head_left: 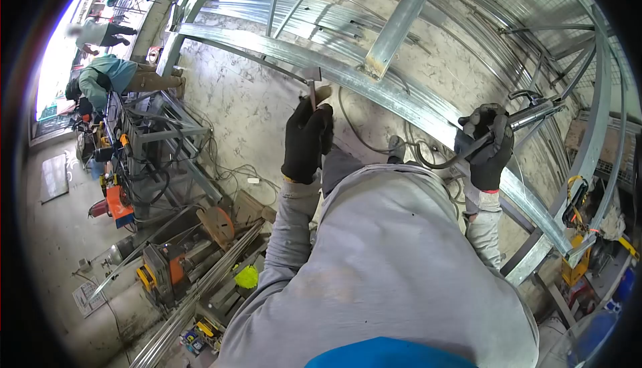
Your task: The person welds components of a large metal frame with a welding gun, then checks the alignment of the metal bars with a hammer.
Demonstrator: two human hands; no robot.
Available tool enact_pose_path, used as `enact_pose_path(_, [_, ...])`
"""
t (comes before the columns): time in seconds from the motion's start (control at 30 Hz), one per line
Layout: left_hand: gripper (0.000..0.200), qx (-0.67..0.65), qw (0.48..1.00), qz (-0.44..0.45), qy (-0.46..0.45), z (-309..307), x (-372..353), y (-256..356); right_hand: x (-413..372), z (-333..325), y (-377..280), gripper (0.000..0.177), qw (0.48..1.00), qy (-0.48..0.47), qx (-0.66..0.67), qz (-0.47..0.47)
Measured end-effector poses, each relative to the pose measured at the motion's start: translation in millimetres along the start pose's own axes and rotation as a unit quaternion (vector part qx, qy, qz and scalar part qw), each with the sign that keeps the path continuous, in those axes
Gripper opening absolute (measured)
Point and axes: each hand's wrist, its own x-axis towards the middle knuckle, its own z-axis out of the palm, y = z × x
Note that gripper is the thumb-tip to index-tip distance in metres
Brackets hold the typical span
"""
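My left hand (307, 134), in a black glove, is closed around the thin brownish stem of a small piece with a flat grey square head (311, 74). That head sticks up past the fingers, beside a long metal bar. On the right, my right hand (487, 134) wears a dark grey glove and is wrapped around a silver-barrelled tool (535, 114) with a black lever-like part near its far end. A black hose (438, 165) trails from this grip toward my feet. Beneath the right hand runs a galvanized steel beam (374, 90) of a large frame.
Steel tubes (294, 7) lie on the floor beyond the beam. A post (404, 20) rises from the frame. To the left are a metal stand (170, 133), an orange machine (164, 271) and loose cables. A person in a teal top (114, 74) bends at the far left, another beyond.
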Motion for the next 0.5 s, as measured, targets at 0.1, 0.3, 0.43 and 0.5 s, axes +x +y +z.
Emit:
enact_pose_path(0.1, [0.027, 0.006, 0.997, -0.062, -0.055, 3.7, 5.1, -7.4, 2.9, -1.9, 2.8, 0.055, 1.000, -0.005, -0.020, -0.024])
enact_pose_path(0.3, [0.017, 0.244, 0.952, 0.176, 0.063, 20.5, 25.1, -53.0, -0.7, 1.4, 3.4, 0.055, 0.999, 0.014, 0.002, -0.031])
enact_pose_path(0.43, [0.016, 0.450, 0.836, 0.308, 0.061, 24.7, 30.0, -48.9, 4.1, -9.5, 8.2, 0.056, 1.000, -0.004, 0.001, -0.028])
enact_pose_path(0.5, [0.015, 0.538, 0.787, 0.300, 0.038, 25.0, 33.4, -45.7, 1.4, -6.0, 6.8, 0.056, 1.000, 0.000, 0.015, -0.026])
